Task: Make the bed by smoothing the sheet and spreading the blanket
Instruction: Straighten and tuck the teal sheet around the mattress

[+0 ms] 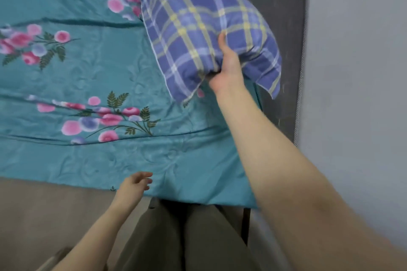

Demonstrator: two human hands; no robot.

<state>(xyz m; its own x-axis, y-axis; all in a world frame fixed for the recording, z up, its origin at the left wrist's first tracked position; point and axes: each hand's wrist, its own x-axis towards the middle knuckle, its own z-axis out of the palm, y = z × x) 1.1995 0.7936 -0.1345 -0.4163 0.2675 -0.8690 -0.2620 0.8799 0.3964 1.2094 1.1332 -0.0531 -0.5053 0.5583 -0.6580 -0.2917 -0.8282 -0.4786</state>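
A teal sheet [105, 68] with pink flower prints covers the bed and shows long creases across it. My right hand [226, 66] grips the near edge of a blue and yellow plaid pillow [198, 13], which is lifted and tilted above the sheet close to the headboard. My left hand [134, 185] hovers over the near edge of the sheet with its fingers apart and nothing in it. No blanket is visible apart from the teal fabric.
A dark grey padded headboard [277, 28] stands at the right, against a pale grey wall [356, 72]. The beige side of the bed [55, 204] runs along the near edge. My legs in olive trousers [187, 237] are pressed against it.
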